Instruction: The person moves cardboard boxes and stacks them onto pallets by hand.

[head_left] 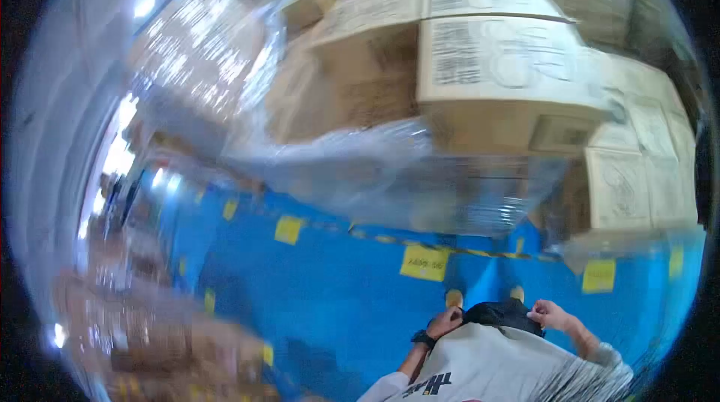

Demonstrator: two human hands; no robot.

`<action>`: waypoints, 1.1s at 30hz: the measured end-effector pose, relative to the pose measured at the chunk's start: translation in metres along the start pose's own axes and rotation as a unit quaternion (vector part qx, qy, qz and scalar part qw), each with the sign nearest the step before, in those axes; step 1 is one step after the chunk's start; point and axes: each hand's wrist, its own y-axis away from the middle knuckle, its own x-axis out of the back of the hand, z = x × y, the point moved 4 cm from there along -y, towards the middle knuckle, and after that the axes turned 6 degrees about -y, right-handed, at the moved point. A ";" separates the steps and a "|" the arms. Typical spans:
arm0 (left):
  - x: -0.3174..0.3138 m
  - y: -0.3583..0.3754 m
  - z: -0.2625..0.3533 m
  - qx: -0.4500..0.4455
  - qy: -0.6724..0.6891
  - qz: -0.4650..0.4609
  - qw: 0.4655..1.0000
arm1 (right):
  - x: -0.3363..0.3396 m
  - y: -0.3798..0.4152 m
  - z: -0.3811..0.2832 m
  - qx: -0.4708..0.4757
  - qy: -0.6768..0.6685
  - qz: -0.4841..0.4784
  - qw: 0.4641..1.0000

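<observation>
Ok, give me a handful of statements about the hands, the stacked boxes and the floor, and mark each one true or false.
1. Both hands rest at the person's waist. True: the left hand and right hand touch the dark waistband.
2. The floor is red. False: the floor is blue with yellow markers.
3. The cardboard boxes are stacked and partly covered in clear plastic wrap. True.
4. The right hand holds a box. False: it holds no box.
5. A dark watch sits on the left wrist. True.
</observation>
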 end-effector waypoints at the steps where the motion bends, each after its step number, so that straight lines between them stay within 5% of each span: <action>1: 0.007 -0.015 -0.011 -0.004 -0.017 -0.043 0.999 | -0.007 0.022 0.002 -0.005 -0.018 -0.002 1.000; 5: 0.004 -0.067 0.053 -0.097 -0.091 -0.203 0.970 | -0.052 0.110 0.043 -0.042 -0.041 0.033 0.998; 7: -0.019 -0.095 0.092 -0.124 -0.155 -0.264 0.944 | -0.080 0.123 0.094 -0.075 -0.153 0.082 0.982; 9: -0.059 -0.101 0.140 -0.147 -0.161 -0.325 0.920 | -0.115 0.154 0.123 -0.002 -0.327 0.153 0.932; 12: -0.138 -0.112 0.176 -0.253 -0.257 -0.391 0.847 | -0.146 0.197 0.146 -0.043 -0.421 0.235 0.875; 16: -0.250 -0.105 0.217 -0.287 -0.276 -0.459 0.794 | -0.151 0.244 0.189 -0.081 -0.402 0.305 0.860; 19: -0.337 -0.091 0.261 -0.338 -0.278 -0.512 0.740 | -0.124 0.282 0.204 0.019 -0.356 0.407 0.841; 24: -0.469 -0.063 0.293 -0.405 -0.283 -0.659 0.567 | -0.075 0.288 0.278 -0.031 -0.392 0.367 0.843; 27: -0.523 -0.054 0.314 -0.436 -0.284 -0.720 0.460 | -0.024 0.287 0.313 0.023 -0.587 0.451 0.672; 28: -0.537 -0.054 0.322 -0.424 -0.291 -0.719 0.467 | 0.008 0.305 0.298 0.000 -0.583 0.449 0.678; 31: -0.591 -0.062 0.359 -0.422 -0.334 -0.723 0.432 | 0.088 0.315 0.313 0.008 -0.669 0.495 0.555; 33: -0.645 -0.088 0.383 -0.417 -0.317 -0.699 0.488 | 0.152 0.302 0.351 0.064 -0.658 0.570 0.487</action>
